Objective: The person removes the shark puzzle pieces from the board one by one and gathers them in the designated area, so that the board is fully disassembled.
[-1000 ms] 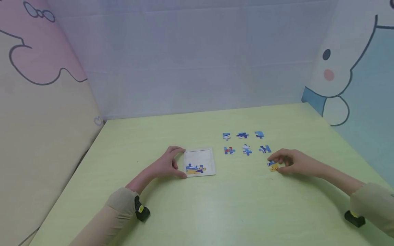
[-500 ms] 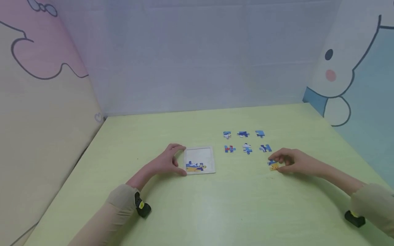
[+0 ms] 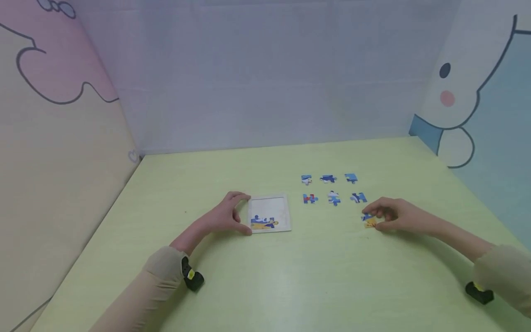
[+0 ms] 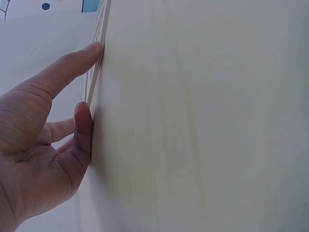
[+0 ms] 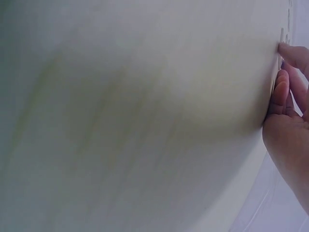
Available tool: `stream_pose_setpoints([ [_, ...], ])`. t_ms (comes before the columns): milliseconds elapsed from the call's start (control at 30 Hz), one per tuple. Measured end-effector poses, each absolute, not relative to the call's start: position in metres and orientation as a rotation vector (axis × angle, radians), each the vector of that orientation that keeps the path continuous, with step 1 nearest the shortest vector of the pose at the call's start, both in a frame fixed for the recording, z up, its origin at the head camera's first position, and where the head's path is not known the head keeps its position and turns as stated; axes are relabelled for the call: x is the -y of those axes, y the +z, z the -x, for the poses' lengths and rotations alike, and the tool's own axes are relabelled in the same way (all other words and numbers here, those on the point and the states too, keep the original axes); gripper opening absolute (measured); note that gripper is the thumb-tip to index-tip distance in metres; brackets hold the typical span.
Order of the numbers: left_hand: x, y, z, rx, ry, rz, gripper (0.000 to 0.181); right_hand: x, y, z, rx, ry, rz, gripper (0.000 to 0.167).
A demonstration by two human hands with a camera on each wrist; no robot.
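A square white puzzle tray (image 3: pixel 288 212) lies flat on the table, with joined blue, white and yellow pieces (image 3: pixel 263 222) along its near edge. My left hand (image 3: pixel 224 216) holds the tray by its left side, thumb at the near corner and index finger at the far one. In the left wrist view, the thumb presses against the tray's thin edge (image 4: pixel 99 53). Over on the right, my right hand (image 3: pixel 398 216) pinches a blue and yellow puzzle piece (image 3: pixel 369 221) between thumb and fingers, at table level. Its fingers partly cover that piece.
Several loose puzzle pieces lie in two rows between the tray and my right hand, among them a red and blue one (image 3: pixel 309 198) and a dark blue one (image 3: pixel 328 178). The pale green table (image 3: pixel 282 276) meets a light curtain (image 3: pixel 265 92) at the back.
The head view has tilted slightly, so everything sits a little higher in the picture. Both hands keep their places at the tray and the puzzle piece.
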State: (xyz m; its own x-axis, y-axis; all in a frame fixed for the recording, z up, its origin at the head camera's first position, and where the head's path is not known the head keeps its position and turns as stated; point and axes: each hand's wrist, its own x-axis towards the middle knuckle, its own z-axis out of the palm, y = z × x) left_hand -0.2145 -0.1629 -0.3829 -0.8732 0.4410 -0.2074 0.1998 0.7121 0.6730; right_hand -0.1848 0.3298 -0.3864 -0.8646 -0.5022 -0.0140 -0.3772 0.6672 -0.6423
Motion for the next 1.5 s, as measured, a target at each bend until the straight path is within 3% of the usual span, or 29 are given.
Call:
stream_pose_setpoints([
  [567,0.160,-0.378,0.214,-2.568,0.926,-0.484,0.096,-0.309,-0.368,0.200,-2.760,-0.880,0.652,0.043],
  [933,0.161,-0.378,0.214,-2.577,0.879,-0.484,0.096,-0.250,-0.350,0.206,-2.745,-0.994,0.793,0.036],
  [1500,0.163,-0.383,0.217,-2.579,0.915,-0.477,0.096,-0.145,-0.359,0.217,-2.648,-1.012,0.958,0.041],
])
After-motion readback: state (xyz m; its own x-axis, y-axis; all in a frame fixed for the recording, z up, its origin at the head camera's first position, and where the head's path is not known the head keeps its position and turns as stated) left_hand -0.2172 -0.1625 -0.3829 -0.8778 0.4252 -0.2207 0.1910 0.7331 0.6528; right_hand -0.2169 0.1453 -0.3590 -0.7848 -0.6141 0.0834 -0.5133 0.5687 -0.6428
